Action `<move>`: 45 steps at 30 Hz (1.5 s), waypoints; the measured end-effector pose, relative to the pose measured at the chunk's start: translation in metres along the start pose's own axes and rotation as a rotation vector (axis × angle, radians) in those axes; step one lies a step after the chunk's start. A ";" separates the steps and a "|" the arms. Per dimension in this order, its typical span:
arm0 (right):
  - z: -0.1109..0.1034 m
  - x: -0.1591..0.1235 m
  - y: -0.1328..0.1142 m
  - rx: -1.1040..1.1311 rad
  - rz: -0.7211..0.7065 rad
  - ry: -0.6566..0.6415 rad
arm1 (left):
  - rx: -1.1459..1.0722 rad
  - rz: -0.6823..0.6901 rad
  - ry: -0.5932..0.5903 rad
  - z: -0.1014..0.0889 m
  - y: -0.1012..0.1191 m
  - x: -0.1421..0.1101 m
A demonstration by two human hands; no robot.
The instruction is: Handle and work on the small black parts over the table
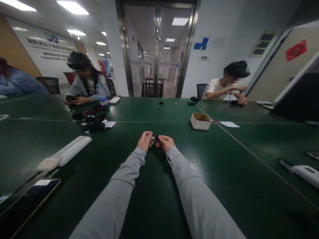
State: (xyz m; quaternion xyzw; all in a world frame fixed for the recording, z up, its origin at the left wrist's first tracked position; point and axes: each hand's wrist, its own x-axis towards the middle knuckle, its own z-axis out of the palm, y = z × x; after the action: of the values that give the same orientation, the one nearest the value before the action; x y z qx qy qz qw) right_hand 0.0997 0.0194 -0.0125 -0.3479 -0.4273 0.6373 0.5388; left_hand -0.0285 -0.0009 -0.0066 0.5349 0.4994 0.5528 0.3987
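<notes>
Both arms, in light grey sleeves, reach forward over the green table (159,172). Between the hands is a small dark cylindrical object with a shiny, silvery section (155,137); its exact kind is too small to make out. My left hand (145,141) pinches its left, silvery end. At its black right end the fingers of my right hand (165,142) are closed. The object lies roughly level, just above the tabletop, and the fingertips partly hide it.
An open cardboard box (200,122) stands right of centre, near a white paper (229,124). To the left lie black items (93,122), a long white device (72,151) and a phone (30,202). A water bottle (102,96) stands farther back. Other people sit across the table.
</notes>
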 end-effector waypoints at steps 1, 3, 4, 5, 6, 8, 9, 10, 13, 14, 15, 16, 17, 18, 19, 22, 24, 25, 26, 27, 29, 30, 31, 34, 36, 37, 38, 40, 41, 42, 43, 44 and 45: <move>0.000 0.000 0.000 -0.002 0.003 0.000 | 0.000 0.000 -0.015 0.000 0.000 0.000; 0.000 0.000 -0.001 0.005 0.009 0.002 | -0.001 0.030 -0.024 0.000 0.000 0.000; 0.000 0.000 -0.001 0.010 0.011 0.003 | -0.001 0.040 -0.024 0.000 0.001 -0.001; 0.000 -0.001 -0.002 0.013 0.014 0.002 | -0.001 0.039 -0.026 0.000 0.001 -0.001; 0.000 -0.001 -0.002 0.012 0.015 0.001 | 0.003 0.033 -0.026 0.000 0.001 -0.001; 0.000 -0.001 -0.002 0.007 0.014 -0.007 | 0.013 0.026 -0.024 0.000 0.001 -0.001; 0.000 -0.001 -0.002 0.007 0.012 -0.013 | 0.010 0.030 -0.021 0.000 0.001 -0.001; 0.000 -0.001 -0.002 0.010 0.010 -0.017 | 0.002 0.033 -0.021 0.000 0.001 -0.001; 0.000 -0.001 -0.001 0.015 0.006 -0.024 | -0.016 0.026 -0.030 0.000 0.002 -0.002; 0.000 0.000 -0.001 0.013 0.006 -0.023 | -0.011 0.028 -0.029 0.000 0.002 -0.002; 0.000 0.000 -0.001 0.012 0.008 -0.022 | -0.002 0.041 -0.020 0.000 0.002 -0.002; 0.000 0.000 -0.001 0.012 0.010 -0.020 | 0.009 0.059 -0.002 0.000 0.002 -0.003; 0.000 -0.001 -0.001 0.013 0.013 -0.018 | 0.016 0.073 0.018 0.000 0.003 -0.003; 0.001 -0.001 -0.002 0.015 0.014 -0.017 | 0.018 0.074 0.027 0.000 0.003 -0.003; 0.001 -0.001 -0.002 0.016 0.015 -0.016 | 0.016 0.063 0.026 0.000 0.003 -0.003; 0.001 -0.001 -0.001 0.009 0.011 -0.020 | 0.006 0.034 -0.005 0.000 0.002 -0.003; 0.000 0.000 -0.001 0.013 0.006 -0.027 | 0.008 0.060 0.004 0.000 0.002 -0.002; 0.000 0.000 0.000 0.016 0.005 -0.028 | 0.009 0.066 0.009 0.000 0.001 -0.002; 0.000 0.000 0.000 0.019 0.005 -0.028 | 0.008 0.059 0.008 0.000 0.000 -0.002; 0.000 0.000 0.000 0.019 0.006 -0.028 | 0.008 0.045 0.006 0.000 0.000 -0.002; 0.000 0.001 0.001 0.012 0.010 -0.026 | 0.019 0.032 0.005 0.000 -0.002 -0.001; 0.000 0.001 0.001 0.008 0.011 -0.026 | 0.030 0.039 0.010 0.000 -0.003 -0.001; 0.000 0.000 0.001 0.008 0.012 -0.027 | 0.042 0.049 0.017 0.000 -0.003 0.000; 0.000 0.000 0.001 0.014 0.011 -0.037 | 0.057 0.033 0.004 0.001 -0.003 0.000; -0.001 0.001 0.001 0.013 0.009 -0.050 | 0.068 0.025 0.007 0.001 -0.003 0.000; -0.001 0.001 0.001 0.010 0.006 -0.055 | 0.079 0.037 0.014 0.001 -0.003 0.000; -0.001 0.001 0.001 0.008 0.005 -0.057 | 0.090 0.052 0.022 0.001 -0.002 0.000; -0.001 0.002 0.001 0.006 0.006 -0.052 | 0.100 0.060 0.021 0.000 -0.002 -0.001; -0.001 0.002 0.001 0.006 0.007 -0.049 | 0.096 0.052 0.014 0.000 -0.001 -0.001; -0.001 0.002 0.001 0.005 0.008 -0.049 | 0.091 0.042 0.005 0.000 -0.001 -0.002; -0.001 0.001 0.001 0.002 0.009 -0.051 | 0.089 0.040 -0.005 0.000 -0.001 -0.002; -0.001 0.001 0.001 -0.001 0.008 -0.052 | 0.092 0.051 -0.013 0.000 0.000 -0.002; -0.001 0.001 0.001 -0.003 0.006 -0.053 | 0.096 0.068 -0.016 0.000 0.000 -0.002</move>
State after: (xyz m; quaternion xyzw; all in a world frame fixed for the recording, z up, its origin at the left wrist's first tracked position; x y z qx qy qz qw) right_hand 0.0998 0.0204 -0.0136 -0.3330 -0.4411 0.6473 0.5248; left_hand -0.0281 -0.0032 -0.0068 0.5744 0.5037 0.5373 0.3573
